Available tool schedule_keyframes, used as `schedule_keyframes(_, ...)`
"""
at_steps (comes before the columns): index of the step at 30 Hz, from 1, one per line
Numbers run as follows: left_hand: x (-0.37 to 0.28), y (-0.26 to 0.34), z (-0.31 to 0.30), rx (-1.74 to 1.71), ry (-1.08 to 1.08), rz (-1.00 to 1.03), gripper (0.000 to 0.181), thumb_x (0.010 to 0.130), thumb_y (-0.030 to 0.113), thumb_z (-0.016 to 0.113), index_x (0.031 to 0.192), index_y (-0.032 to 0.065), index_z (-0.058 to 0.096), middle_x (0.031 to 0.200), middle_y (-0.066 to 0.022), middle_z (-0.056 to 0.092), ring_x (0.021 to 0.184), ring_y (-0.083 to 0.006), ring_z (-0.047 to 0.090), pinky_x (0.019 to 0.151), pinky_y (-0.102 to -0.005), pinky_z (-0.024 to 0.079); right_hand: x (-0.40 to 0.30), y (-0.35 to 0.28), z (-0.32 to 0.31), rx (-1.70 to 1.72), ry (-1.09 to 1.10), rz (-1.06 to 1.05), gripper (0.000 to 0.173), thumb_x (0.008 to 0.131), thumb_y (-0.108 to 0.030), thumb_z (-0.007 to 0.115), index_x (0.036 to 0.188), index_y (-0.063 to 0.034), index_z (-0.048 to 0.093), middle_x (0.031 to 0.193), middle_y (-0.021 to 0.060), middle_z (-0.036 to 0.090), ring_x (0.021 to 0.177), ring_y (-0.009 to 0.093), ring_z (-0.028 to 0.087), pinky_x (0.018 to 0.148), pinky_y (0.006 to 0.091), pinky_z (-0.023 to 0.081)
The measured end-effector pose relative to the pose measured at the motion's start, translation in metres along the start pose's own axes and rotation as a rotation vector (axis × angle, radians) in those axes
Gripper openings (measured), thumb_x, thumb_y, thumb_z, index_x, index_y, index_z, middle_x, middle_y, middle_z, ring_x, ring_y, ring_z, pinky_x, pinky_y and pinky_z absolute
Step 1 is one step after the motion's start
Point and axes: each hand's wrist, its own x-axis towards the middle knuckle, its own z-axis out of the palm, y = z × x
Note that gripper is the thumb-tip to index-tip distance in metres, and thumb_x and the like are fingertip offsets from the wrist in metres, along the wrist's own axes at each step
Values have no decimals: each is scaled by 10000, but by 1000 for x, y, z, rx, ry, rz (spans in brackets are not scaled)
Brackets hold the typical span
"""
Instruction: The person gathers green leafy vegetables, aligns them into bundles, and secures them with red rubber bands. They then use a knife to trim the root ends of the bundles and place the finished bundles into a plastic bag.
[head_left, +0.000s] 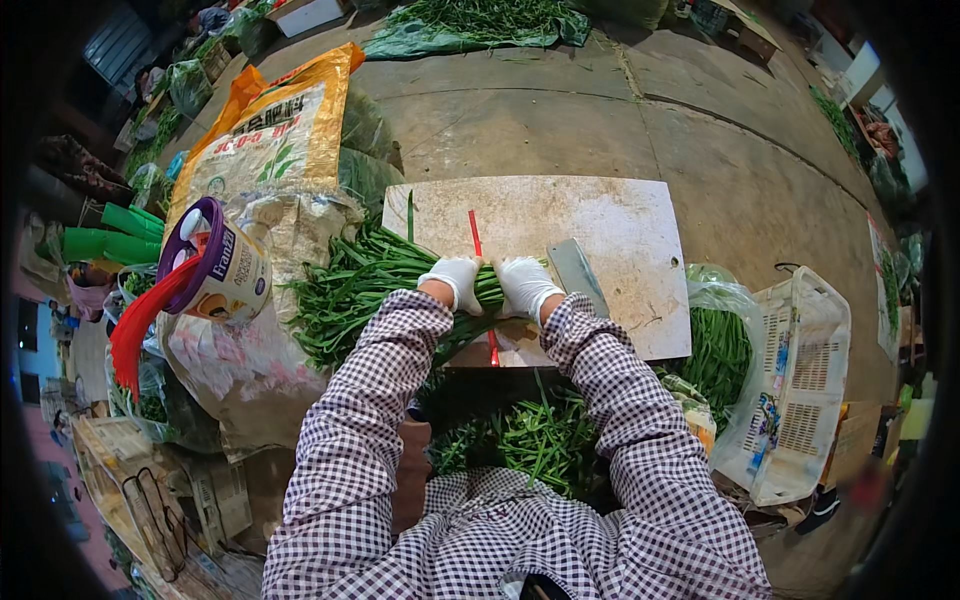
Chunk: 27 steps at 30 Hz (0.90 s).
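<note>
A bunch of long green leafy stems (367, 281) lies across the left part of a soiled white board (622, 217), leaves pointing left. My left hand (452, 283), in a white glove, grips the bunch at its middle. My right hand (527, 285), gloved too, is closed around the stem end. Beneath the bunch runs a narrow red strip (475, 232), its ends showing above and below. Just right of my right hand, a wide metal blade (579, 274) lies flat on the board; its handle is not visible.
Left of the board, a Franzzi bucket (236, 281) holding red strips (154, 322) sits on stuffed sacks (247, 360). On the right are a plastic bag of greens (716, 337) and a white plastic crate (799, 382). Loose green leaves (544, 435) lie below the board.
</note>
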Motion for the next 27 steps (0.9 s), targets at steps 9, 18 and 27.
schedule_keyframes(9, -9, 10, 10, 88, -13, -73, 1223, 410, 436, 888, 1397, -12, 322, 1277, -246, 517, 1197, -369, 497, 1029, -399, 362, -4, 0, 9, -85, 87, -46, 508, 761, -230, 660, 1187, -20, 481, 837, 153, 661, 792, 316, 659, 701, 391, 512)
schedule_keyframes(18, -5, 10, 30, 180, 113, -87, 991, 456, 448, 867, 1238, -36, 499, 1204, -208, 563, 1171, -321, 519, 1037, -415, 354, -7, -6, 40, -292, 134, 8, 1110, 605, -340, 806, 1484, -90, 176, 1423, 266, 350, 1304, 435, 365, 1068, 506, 305)
schedule_keyframes(27, 3, 4, 8, 37, 14, -94, 819, 426, 292, 882, 1139, 23, 584, 1074, -194, 649, 1013, -327, 626, 860, -379, 512, 9, 4, 13, 15, -79, -20, 796, 603, -277, 768, 1276, -22, 427, 966, 229, 635, 906, 389, 633, 775, 440, 506)
